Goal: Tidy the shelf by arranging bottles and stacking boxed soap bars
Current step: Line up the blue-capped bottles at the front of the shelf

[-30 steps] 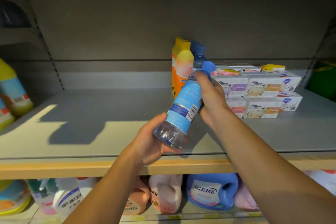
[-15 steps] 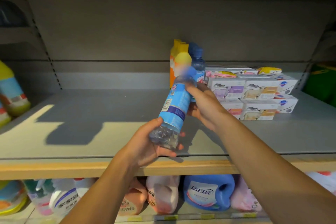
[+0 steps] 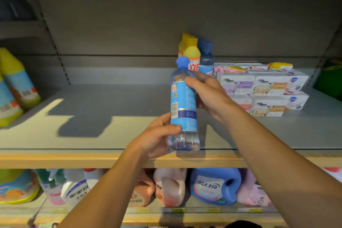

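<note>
2 hands grip the upright blue bottle [image 3: 183, 105]: left hand [image 3: 157, 137] low, right hand [image 3: 209, 94] high.

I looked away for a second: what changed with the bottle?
The bottle, tilted with its cap to the right a second ago, now stands nearly upright near the shelf front. The left hand still grips its base, the right hand its upper part. The boxes stayed put.

held bottle [image 3: 183, 105] upright over shelf [image 3: 92, 116] front edge, between both hands; standing bottles [image 3: 196, 55] behind it at shelf back; stacked soap boxes [image 3: 259, 89] right of those; jugs [image 3: 214, 187] on lower shelf below
</note>
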The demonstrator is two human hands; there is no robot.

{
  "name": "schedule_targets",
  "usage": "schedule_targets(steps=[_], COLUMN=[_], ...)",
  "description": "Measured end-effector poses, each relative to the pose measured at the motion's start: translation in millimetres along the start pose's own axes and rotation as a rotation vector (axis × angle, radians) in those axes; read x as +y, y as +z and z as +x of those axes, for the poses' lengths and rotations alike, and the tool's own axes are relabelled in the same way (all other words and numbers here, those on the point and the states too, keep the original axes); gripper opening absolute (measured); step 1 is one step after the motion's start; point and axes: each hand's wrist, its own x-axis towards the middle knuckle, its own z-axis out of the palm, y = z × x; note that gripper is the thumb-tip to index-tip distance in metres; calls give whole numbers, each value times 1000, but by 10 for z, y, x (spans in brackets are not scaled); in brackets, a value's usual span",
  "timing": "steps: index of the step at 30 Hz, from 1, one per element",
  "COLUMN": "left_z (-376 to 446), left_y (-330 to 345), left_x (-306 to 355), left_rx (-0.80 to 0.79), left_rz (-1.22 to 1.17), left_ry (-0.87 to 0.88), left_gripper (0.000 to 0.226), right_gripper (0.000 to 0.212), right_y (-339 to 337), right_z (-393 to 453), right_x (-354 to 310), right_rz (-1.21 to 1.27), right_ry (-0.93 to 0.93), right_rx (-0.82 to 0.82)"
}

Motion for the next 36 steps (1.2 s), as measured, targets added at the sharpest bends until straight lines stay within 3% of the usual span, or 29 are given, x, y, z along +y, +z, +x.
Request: schedule_targets(steps=[3, 7, 12, 16, 21, 26, 30, 36], left_z=[36, 48, 86, 126, 7, 94, 447, 909], left_y=[-24, -199, -533, -769, -935, -1087, -1355, -1716], left_x=[35, 156, 185, 247, 359, 395, 451, 497], left_rx=[185, 399, 603, 803, 766, 766, 807, 853], left_rz=[273, 636, 818, 985, 1111, 1220, 1098, 1158], left_ry=[140, 274, 244, 179, 190, 227, 167, 205], left_gripper=[68, 49, 47, 43, 52, 52, 47, 47], right_gripper=[47, 49, 54, 49, 53, 55, 55, 56], right_y=[29, 170, 329, 326, 341, 353, 350, 428], right_z=[45, 107, 143, 218, 262, 303, 327, 498], right_x=[-98, -90, 52, 456, 947, 1053, 1048, 1034], right_rz=[-6, 34, -245, -623, -1065, -1135, -1164, -1211], right_ry=[-97, -168, -280, -201, -127, -150, -140, -154], right_rx=[-133, -250, -193, -113, -296, -303, -330, -332])
